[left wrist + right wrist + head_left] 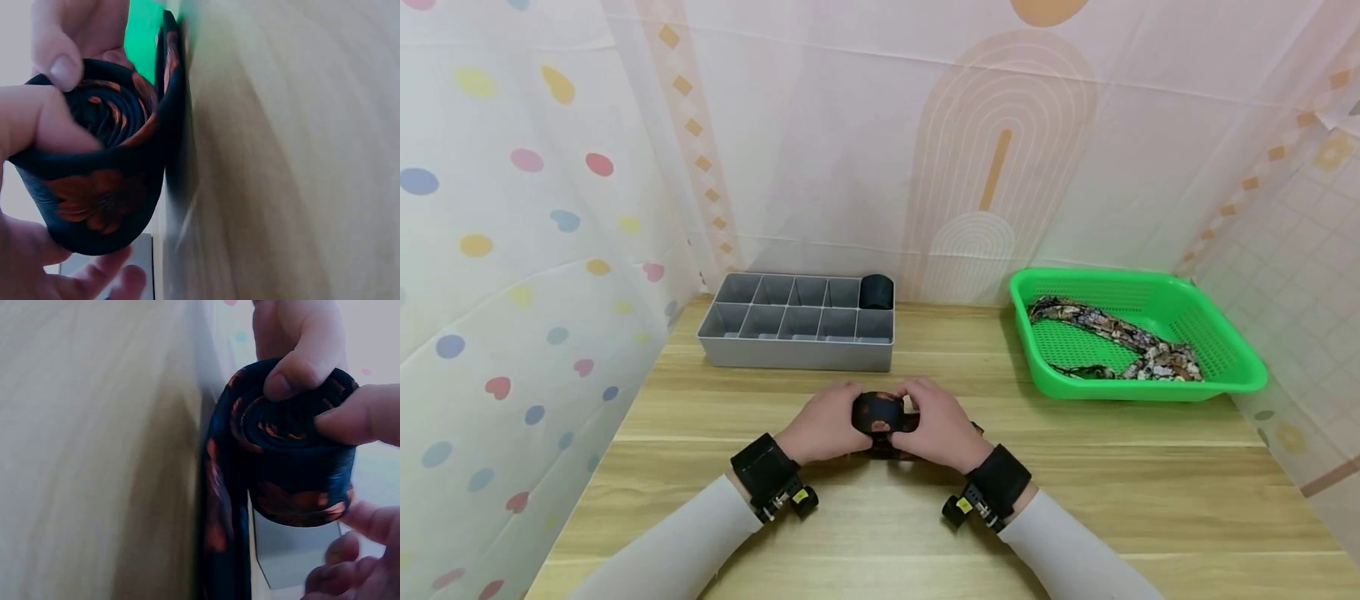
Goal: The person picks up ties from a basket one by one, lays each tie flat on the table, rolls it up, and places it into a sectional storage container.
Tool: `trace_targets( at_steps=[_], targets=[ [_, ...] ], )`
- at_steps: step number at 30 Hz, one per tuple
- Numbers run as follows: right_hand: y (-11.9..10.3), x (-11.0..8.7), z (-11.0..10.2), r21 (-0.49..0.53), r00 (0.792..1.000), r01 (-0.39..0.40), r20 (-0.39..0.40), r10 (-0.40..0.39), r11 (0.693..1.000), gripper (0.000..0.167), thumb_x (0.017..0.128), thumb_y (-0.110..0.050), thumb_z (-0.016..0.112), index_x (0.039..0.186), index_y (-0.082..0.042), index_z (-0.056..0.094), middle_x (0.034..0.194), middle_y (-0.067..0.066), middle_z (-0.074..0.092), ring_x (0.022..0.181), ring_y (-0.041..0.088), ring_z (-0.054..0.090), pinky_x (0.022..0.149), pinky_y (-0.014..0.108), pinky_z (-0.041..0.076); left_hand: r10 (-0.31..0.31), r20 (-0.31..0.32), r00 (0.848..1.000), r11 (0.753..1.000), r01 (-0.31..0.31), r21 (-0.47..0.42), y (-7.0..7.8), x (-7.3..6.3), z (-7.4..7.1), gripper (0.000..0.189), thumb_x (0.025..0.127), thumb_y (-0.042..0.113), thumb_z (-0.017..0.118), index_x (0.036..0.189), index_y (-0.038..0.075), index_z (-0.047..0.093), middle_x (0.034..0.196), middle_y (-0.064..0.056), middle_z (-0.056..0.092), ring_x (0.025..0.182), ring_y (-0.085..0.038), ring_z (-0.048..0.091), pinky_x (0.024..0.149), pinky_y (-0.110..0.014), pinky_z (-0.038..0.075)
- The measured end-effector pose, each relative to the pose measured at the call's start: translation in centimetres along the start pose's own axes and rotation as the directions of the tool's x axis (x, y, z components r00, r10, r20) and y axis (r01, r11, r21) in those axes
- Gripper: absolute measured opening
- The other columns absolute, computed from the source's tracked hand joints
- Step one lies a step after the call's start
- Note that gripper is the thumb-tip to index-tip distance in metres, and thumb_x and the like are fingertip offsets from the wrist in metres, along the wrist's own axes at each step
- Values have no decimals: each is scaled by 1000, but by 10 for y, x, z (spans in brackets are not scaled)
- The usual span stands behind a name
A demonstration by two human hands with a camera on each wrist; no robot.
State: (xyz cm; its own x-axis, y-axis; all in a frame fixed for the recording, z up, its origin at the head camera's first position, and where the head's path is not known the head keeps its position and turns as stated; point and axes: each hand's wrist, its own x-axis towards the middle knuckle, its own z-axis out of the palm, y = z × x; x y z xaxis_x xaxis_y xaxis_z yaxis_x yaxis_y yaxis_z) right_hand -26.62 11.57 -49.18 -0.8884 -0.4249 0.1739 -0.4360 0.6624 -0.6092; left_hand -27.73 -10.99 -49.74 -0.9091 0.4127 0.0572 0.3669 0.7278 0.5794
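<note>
Pale sleeves (677, 542) reach left hand (826, 423) and right hand (942, 427), both gripping a rolled tie (877, 408) near of the grey organizer (797, 354); probably light, soft, slippery, best held around its coil

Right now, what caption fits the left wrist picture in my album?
Left hand and right hand hold a dark, orange-flowered roll, its unrolled end stretching along the wooden table.
</note>
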Motion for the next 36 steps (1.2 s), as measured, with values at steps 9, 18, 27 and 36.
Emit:
trace_targets(
  at_steps=[9,18,27,36],
  targets=[
    [0,0,8,-99,998,-15,62,21,995,42,74,-38,92,106,-18,74,86,-1,63,77,11,53,68,27,47,55,-38,998,998,-57,-39,9,-2,-3,47,69,20,82,113,7,70,107,-5,58,89,-19,56,75,-34,52],
    [-1,-2,17,-176,998,-3,60,14,984,47,70,-38,93,107,-16,74,89,-2,63,77,11,58,70,27,49,111,-25,994,993,-112,-45,8,-4,3,47,70,20,82,113,9,68,111,-5,61,92,-18,55,77,-31,50],
    [2,0,14,-131,997,-15,76,25,991,46,72,-37,94,108,-17,74,90,-4,67,79,10,59,72,29,50,96,111,989,995,-93,-33,-6,-1,-8,70,63,22,95,125,12,64,117,-4,65,100,-19,60,87,-39,54],
    [5,1,10,-101,994,-34,102,44,994,44,75,-35,94,109,-17,72,80,-8,62,68,8,54,66,28,46,90,107,990,993,-97,60,-5,1,-10,59,64,17,94,117,11,70,109,-7,64,94,-23,61,84,-42,55]
  ],
)
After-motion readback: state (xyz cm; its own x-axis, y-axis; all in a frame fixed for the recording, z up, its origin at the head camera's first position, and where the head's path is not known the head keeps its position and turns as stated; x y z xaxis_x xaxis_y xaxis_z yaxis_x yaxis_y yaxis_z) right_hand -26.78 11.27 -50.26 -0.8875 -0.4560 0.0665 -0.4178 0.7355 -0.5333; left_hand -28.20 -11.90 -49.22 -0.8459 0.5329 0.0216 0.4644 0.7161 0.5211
